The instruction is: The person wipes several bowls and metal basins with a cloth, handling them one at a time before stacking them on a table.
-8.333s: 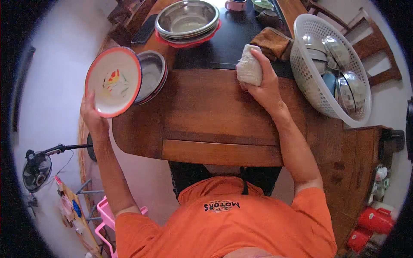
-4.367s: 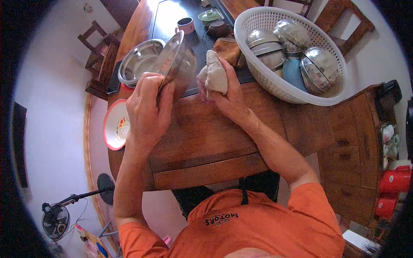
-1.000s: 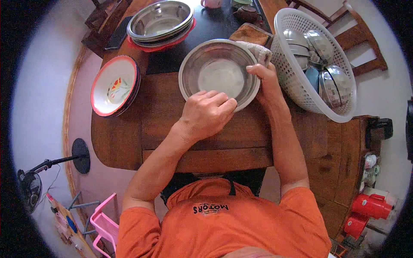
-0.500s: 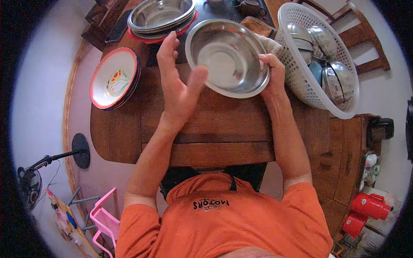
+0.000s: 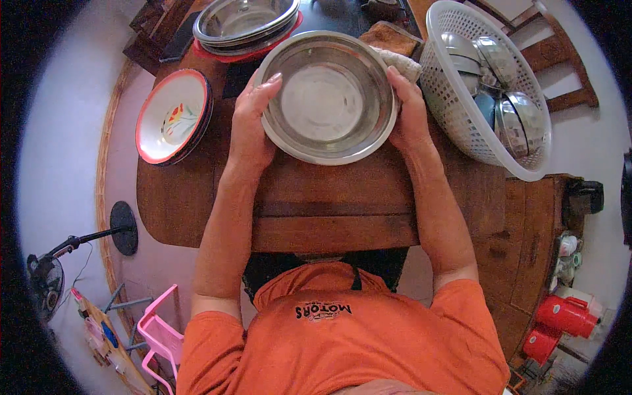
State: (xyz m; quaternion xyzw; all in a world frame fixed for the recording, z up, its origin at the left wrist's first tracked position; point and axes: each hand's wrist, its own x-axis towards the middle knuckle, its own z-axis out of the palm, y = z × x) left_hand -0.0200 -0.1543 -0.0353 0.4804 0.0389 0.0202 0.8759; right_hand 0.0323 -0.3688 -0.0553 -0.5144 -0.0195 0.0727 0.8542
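Note:
Between my two hands is a round stainless-steel bowl [image 5: 322, 102], its hollow facing up toward me, over the wooden table. My left hand [image 5: 253, 122] grips the left rim, thumb over the edge and fingers hidden beneath. On the opposite rim my right hand [image 5: 409, 115] holds it the same way. Just beyond my left hand stands a stack of steel basins [image 5: 247, 23] on a red-rimmed dish. A stack of red-rimmed enamel plates with a flower pattern [image 5: 155, 131] lies to the left.
A white perforated plastic basket [image 5: 454, 125] with several steel bowls stands tilted-looking at the right. Behind the bowl lie a brown cloth [image 5: 392, 41] and a pale cloth [image 5: 401, 64]. The wooden table [image 5: 329, 230] has its front edge near my body. A pink stool [image 5: 158, 329] is at lower left.
My left hand has come onto the bowl's left rim, where before it was open beside it. The bowl has shifted slightly left and levelled toward me.

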